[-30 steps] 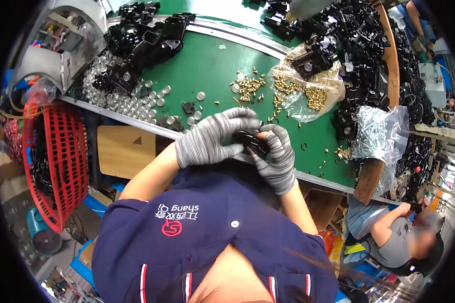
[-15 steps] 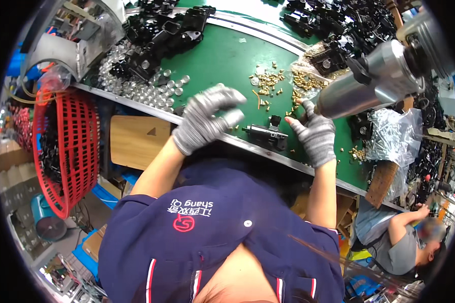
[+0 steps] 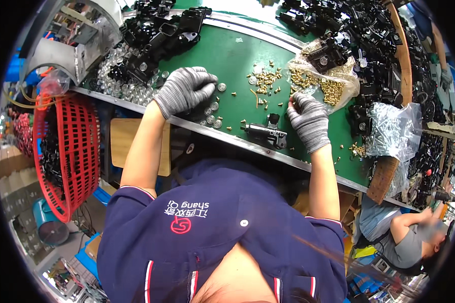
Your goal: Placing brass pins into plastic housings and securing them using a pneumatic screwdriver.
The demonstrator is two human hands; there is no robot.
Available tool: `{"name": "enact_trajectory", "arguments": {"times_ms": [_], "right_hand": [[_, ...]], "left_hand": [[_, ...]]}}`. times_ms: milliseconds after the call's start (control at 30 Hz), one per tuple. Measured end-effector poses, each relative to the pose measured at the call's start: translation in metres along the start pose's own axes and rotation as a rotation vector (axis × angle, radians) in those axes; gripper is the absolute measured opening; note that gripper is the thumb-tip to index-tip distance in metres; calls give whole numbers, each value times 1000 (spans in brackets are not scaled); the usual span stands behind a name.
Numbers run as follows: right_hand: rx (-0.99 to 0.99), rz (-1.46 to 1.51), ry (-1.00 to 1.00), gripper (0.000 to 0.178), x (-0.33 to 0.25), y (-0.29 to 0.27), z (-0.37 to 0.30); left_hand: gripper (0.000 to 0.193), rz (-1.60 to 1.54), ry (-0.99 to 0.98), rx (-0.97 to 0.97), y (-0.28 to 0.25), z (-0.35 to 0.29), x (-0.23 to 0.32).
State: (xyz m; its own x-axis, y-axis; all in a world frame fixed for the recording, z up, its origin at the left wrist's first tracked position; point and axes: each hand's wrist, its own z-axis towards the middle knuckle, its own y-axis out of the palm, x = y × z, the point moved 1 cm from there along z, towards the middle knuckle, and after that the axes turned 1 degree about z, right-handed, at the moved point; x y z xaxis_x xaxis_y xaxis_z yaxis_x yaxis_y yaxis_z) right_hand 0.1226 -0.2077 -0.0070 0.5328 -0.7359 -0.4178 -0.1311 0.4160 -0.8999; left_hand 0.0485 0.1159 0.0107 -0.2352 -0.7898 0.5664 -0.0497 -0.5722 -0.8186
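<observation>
My left hand (image 3: 186,90), in a grey striped knit glove, is over the green bench among small clear round discs (image 3: 213,107). Its thumb and fingers are pressed together, and whatever they may hold is hidden. In a matching glove, my right hand (image 3: 309,120) has its fingers curled to a pinch beside the brass screws (image 3: 302,80); its fingertips hide anything held. Between the two hands, near the bench's front edge, lies a black part with a cylindrical body (image 3: 266,132), touched by neither hand. More loose brass screws (image 3: 266,77) are scattered beyond it.
Black molded parts (image 3: 162,40) are heaped at the back left, more (image 3: 354,35) at the back right. A clear bag of silver screws (image 3: 393,132) sits at the right, by a wooden strip (image 3: 383,179). A red basket (image 3: 76,151) stands left. Another person (image 3: 409,237) sits at right.
The silver cylindrical tool by my right hand is gone from view. My left hand has moved left and its fingers have closed; several discs now lie beside it. My right fingers have drawn together.
</observation>
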Motion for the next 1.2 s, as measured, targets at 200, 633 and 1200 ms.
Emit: {"name": "enact_trajectory", "arguments": {"times_ms": [200, 633, 1200], "right_hand": [[48, 464, 202, 8, -3, -10, -10], [8, 1133, 506, 9, -17, -37, -32], [74, 696, 167, 35, -47, -31, -84]], "left_hand": [[21, -84, -141, 116, 1, 10, -4], [16, 38, -200, 205, 5, -5, 33], [27, -240, 393, 59, 54, 15, 131]]}}
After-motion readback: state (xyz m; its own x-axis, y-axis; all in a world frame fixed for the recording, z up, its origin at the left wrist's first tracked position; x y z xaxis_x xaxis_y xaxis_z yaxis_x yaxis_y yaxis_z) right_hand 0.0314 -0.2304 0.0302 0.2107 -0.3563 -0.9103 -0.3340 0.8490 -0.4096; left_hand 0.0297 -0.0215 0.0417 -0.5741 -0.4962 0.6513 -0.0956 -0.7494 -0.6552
